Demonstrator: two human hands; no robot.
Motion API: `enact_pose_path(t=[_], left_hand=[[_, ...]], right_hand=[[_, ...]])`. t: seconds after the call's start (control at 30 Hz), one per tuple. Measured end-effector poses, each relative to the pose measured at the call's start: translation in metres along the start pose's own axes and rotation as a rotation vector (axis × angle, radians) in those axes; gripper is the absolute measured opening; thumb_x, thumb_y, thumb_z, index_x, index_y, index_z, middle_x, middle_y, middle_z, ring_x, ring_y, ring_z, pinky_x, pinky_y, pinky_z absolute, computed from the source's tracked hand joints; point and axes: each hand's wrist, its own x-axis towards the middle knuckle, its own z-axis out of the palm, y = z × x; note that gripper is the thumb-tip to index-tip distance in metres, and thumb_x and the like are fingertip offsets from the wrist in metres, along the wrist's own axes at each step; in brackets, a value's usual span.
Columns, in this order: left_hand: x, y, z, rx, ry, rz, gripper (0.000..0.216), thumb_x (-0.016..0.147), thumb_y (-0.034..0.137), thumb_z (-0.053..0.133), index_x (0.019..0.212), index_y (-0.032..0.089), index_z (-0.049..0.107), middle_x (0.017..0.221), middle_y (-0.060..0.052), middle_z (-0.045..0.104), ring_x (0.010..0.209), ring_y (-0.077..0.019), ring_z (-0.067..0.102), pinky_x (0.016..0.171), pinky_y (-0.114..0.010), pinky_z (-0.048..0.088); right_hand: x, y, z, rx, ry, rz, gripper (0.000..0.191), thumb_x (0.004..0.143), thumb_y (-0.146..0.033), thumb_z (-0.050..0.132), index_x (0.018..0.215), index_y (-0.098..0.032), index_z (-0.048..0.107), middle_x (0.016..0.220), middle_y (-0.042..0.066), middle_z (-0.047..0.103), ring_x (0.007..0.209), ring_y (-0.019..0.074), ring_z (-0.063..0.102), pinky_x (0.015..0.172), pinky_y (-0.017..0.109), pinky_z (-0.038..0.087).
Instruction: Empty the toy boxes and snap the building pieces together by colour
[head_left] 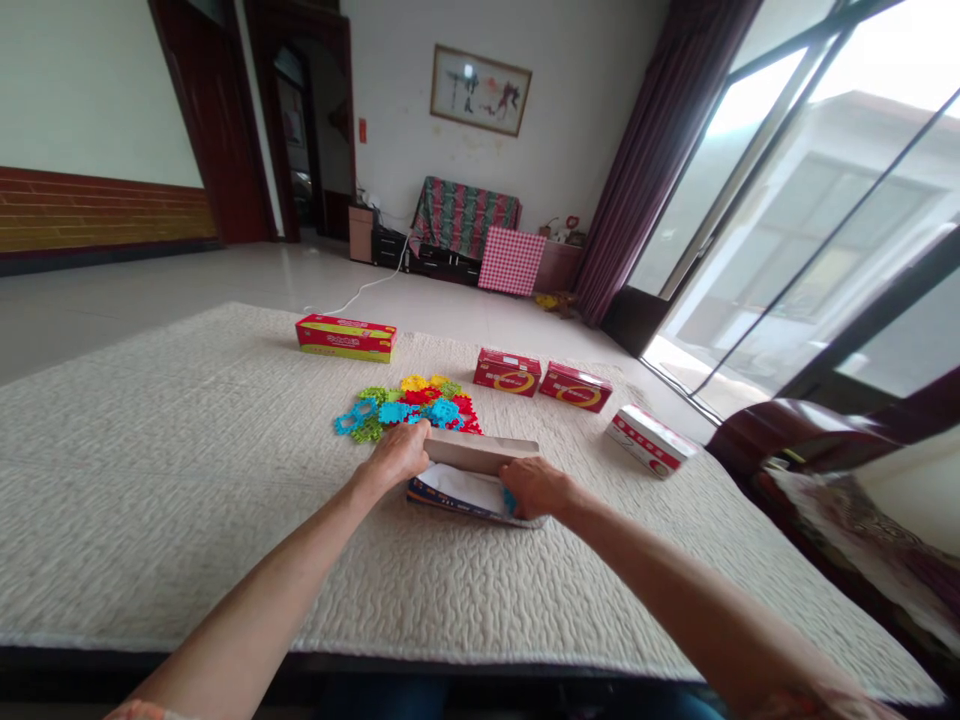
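In front of me an open cardboard box (459, 508) with a white lining (465, 486) lies on the bedspread, its lid flap (480, 448) raised at the far side. My left hand (405, 450) is closed on the flap's left end. At the box's right end, my right hand (536, 485) reaches in with curled fingers around a bright blue plastic piece (510, 501), mostly hidden by them. Just beyond the box is a loose pile of blue, green, red and yellow gear-like plastic pieces (409, 408).
A red-and-green box (346, 338) stands at the far left of the quilted cream cover (225, 480). Two dark red boxes (507, 373) (576, 387) stand beyond the pile, and a white-and-red box (651, 441) is to the right. A wooden armrest (780, 430) borders the right side.
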Motion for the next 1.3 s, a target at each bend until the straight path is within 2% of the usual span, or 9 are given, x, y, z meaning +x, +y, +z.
enact_pose_path(t=[0.2,0.33,0.53,0.67,0.77,0.93,1.1,1.2,1.3], left_hand=[[0.000,0.003,-0.002,-0.003,-0.002,0.001,0.030,0.073,0.009,0.054,0.100,0.021,0.059,0.087,-0.006,0.070,0.092,-0.0219,0.066,0.076,-0.026,0.046],[0.001,0.005,-0.002,-0.004,-0.012,0.018,0.032,0.072,0.007,0.053,0.100,0.021,0.059,0.086,-0.007,0.070,0.092,-0.0228,0.066,0.076,-0.027,0.047],[0.003,0.007,-0.002,0.000,-0.026,0.024,0.030,0.072,0.006,0.052,0.098,0.020,0.060,0.086,-0.008,0.070,0.092,-0.0239,0.066,0.075,-0.028,0.046],[0.004,0.008,-0.002,0.002,-0.038,0.002,0.032,0.072,0.006,0.053,0.100,0.021,0.060,0.086,-0.007,0.070,0.092,-0.0228,0.066,0.076,-0.027,0.046],[0.004,0.006,0.001,0.002,-0.022,-0.010,0.037,0.073,0.009,0.053,0.108,0.021,0.058,0.089,-0.007,0.070,0.092,-0.0228,0.066,0.077,-0.028,0.046],[-0.001,-0.004,0.007,-0.119,0.090,-0.001,0.043,0.079,0.021,0.052,0.122,0.019,0.053,0.087,-0.006,0.070,0.087,-0.0213,0.066,0.078,-0.028,0.045],[-0.011,-0.017,0.007,-0.255,0.131,-0.036,0.032,0.082,0.037,0.056,0.105,0.017,0.065,0.074,-0.004,0.068,0.073,-0.0179,0.064,0.068,-0.026,0.043],[-0.015,-0.022,0.004,-0.291,0.117,-0.033,0.031,0.082,0.043,0.056,0.095,0.018,0.069,0.075,-0.004,0.069,0.071,-0.0179,0.063,0.066,-0.026,0.042],[-0.018,-0.025,0.003,-0.302,0.085,-0.036,0.035,0.082,0.048,0.055,0.093,0.019,0.070,0.075,-0.005,0.070,0.072,-0.0188,0.064,0.064,-0.026,0.042]], right_hand=[[-0.005,0.024,0.007,0.108,0.044,-0.080,0.039,0.067,-0.028,0.067,0.104,-0.016,0.067,0.089,0.011,0.072,0.079,0.0241,0.068,0.062,0.026,0.046],[-0.006,0.036,0.013,0.237,0.083,-0.146,0.034,0.067,-0.024,0.064,0.101,-0.019,0.065,0.081,0.004,0.071,0.069,0.0154,0.063,0.057,0.021,0.040],[-0.021,0.046,0.015,0.684,0.079,-0.149,0.039,0.066,-0.019,0.063,0.105,-0.017,0.062,0.070,-0.004,0.062,0.058,0.0084,0.053,0.050,0.017,0.037],[-0.031,0.063,0.013,1.064,0.097,-0.122,0.047,0.072,-0.023,0.060,0.118,-0.015,0.053,0.066,-0.005,0.056,0.054,0.0073,0.050,0.050,0.018,0.039],[-0.029,0.073,0.008,1.212,0.137,-0.092,0.047,0.076,-0.027,0.058,0.121,-0.014,0.051,0.064,-0.005,0.055,0.053,0.0071,0.050,0.049,0.018,0.040],[0.013,0.064,-0.016,1.148,0.216,-0.151,0.045,0.076,-0.025,0.060,0.119,-0.012,0.053,0.064,-0.004,0.058,0.053,0.0081,0.053,0.050,0.018,0.043],[0.077,0.035,-0.050,0.963,0.343,-0.211,0.041,0.074,-0.025,0.061,0.114,-0.014,0.059,0.064,-0.002,0.062,0.054,0.0087,0.055,0.047,0.017,0.040],[0.109,0.019,-0.064,0.891,0.437,-0.142,0.040,0.074,-0.025,0.062,0.113,-0.014,0.061,0.066,-0.002,0.064,0.053,0.0083,0.055,0.047,0.016,0.037],[0.126,0.009,-0.068,0.853,0.548,-0.065,0.045,0.072,-0.024,0.063,0.115,-0.013,0.060,0.071,0.000,0.066,0.055,0.0084,0.054,0.049,0.017,0.036]])
